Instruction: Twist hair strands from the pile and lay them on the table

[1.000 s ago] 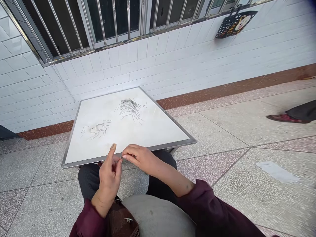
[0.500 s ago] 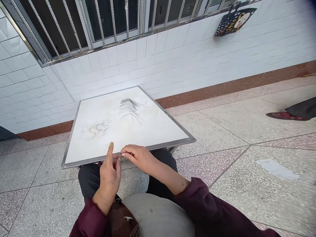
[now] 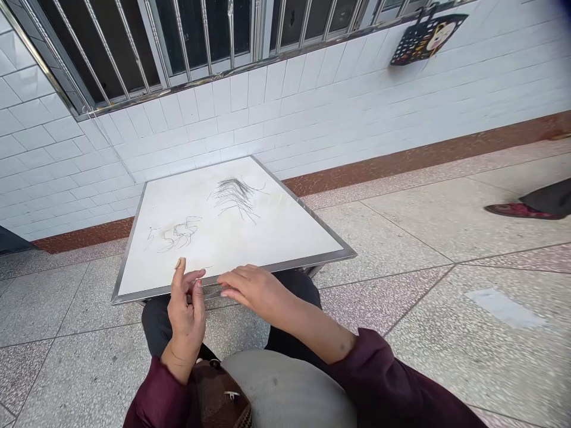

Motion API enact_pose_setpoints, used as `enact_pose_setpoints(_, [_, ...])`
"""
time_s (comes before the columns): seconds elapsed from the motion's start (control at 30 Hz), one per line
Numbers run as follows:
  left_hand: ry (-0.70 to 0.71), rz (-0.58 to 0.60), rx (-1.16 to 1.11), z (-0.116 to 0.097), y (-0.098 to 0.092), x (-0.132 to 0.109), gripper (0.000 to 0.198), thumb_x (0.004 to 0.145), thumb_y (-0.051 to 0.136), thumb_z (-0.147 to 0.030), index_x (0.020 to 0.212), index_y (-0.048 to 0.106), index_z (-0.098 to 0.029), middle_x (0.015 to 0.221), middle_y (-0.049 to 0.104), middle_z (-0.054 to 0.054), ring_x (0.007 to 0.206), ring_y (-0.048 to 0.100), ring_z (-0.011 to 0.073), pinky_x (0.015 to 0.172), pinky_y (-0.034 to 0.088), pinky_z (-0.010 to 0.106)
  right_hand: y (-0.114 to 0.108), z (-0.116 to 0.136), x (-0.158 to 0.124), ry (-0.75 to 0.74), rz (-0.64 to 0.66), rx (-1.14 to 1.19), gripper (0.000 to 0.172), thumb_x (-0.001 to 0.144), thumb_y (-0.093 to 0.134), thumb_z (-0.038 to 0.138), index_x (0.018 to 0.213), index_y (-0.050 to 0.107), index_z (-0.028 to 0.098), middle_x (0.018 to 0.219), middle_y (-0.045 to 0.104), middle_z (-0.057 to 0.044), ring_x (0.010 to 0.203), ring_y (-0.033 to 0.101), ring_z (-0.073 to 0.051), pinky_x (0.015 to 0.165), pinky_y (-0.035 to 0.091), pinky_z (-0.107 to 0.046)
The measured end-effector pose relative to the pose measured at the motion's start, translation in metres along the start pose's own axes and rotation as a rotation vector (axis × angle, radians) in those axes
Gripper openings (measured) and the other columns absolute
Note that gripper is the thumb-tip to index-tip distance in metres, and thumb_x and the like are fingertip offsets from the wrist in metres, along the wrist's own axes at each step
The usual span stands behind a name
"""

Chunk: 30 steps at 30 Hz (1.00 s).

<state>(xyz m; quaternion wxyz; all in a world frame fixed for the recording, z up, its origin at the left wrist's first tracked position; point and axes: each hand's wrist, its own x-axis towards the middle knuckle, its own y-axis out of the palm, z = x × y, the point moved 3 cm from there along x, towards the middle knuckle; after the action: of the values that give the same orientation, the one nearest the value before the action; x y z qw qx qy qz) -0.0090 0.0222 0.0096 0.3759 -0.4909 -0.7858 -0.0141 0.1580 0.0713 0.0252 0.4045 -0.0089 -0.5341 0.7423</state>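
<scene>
My left hand (image 3: 186, 312) is raised over the near edge of a white-topped table (image 3: 285, 238). Its index finger, with a tan covering on the tip, points up, while thumb and middle finger come close together. A faint hair-thin strand seems to run from them. Just to the right, my right hand (image 3: 256, 291) has its fingers and thumb bent together at the table edge; what they hold is too fine to make out. Dark hair-like strands lie on the tabletop: a dense bunch (image 3: 236, 193) and a looser, curled bunch (image 3: 178, 233).
Behind the table stands a white tiled wall (image 3: 312, 107) with a barred window (image 3: 214, 35). A dotted bag (image 3: 422, 41) hangs from the bars. On the right, another person's shoe (image 3: 520, 210) and a white paper piece (image 3: 504, 308) are on the floor. My knees are under the table.
My left hand has moved left, away from my right hand, opening a gap between their fingertips. My right hand has barely shifted. The bunches of strands look the same.
</scene>
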Motion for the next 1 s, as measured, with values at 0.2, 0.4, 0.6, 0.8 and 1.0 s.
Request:
enact_pose_setpoints(0.2, [-0.016,-0.044,-0.069,0.001,-0.002,0.000,0.056,0.097,0.049,-0.024,0.150,0.029,-0.025,0.106,0.069,0.010,0.094,0.068,0.0184,0.077,0.056,0.033,0.012,0.010,0.002,0.027,-0.005,0.056,0.018,0.100,0.042,0.017,0.102,0.060,0.020,0.090,0.067,-0.005,0.084,0.063,-0.018,0.073,0.050,-0.031])
enact_pose_setpoints(0.4, [-0.023,-0.039,-0.126,-0.003,-0.002,0.000,0.056,0.096,0.051,-0.022,0.149,0.031,-0.025,0.107,0.068,0.010,0.088,0.066,0.0165,0.067,0.056,0.027,0.014,0.010,0.003,0.066,-0.059,0.062,0.019,0.099,0.040,0.016,0.101,0.058,0.020,0.090,0.066,-0.005,0.083,0.063,-0.018,0.075,0.050,-0.032])
enact_pose_setpoints(0.6, [0.006,-0.010,-0.182,-0.008,0.002,-0.002,0.057,0.096,0.051,-0.022,0.149,0.031,-0.027,0.113,0.066,0.012,0.082,0.066,0.0143,0.068,0.057,0.028,0.019,0.005,0.001,0.189,-0.131,0.159,0.017,0.098,0.039,0.018,0.098,0.056,0.020,0.089,0.065,-0.005,0.077,0.061,-0.017,0.070,0.046,-0.030])
enact_pose_setpoints(0.8, [0.013,-0.007,-0.144,-0.009,0.009,-0.002,0.060,0.093,0.056,-0.021,0.148,0.033,-0.025,0.115,0.065,0.014,0.079,0.065,0.0139,0.073,0.057,0.031,0.021,0.004,-0.002,0.364,-0.285,0.404,0.016,0.096,0.040,0.022,0.090,0.054,0.022,0.076,0.060,0.000,0.068,0.056,-0.015,0.064,0.043,-0.026])
enact_pose_setpoints(1.0, [0.002,0.005,-0.153,-0.006,0.013,0.000,0.062,0.092,0.058,-0.020,0.148,0.031,-0.026,0.111,0.066,0.011,0.088,0.067,0.0168,0.078,0.057,0.034,0.035,0.004,-0.002,0.500,-0.289,0.771,0.020,0.099,0.035,0.035,0.087,0.047,0.023,0.061,0.047,0.006,0.048,0.043,-0.011,0.050,0.039,-0.023])
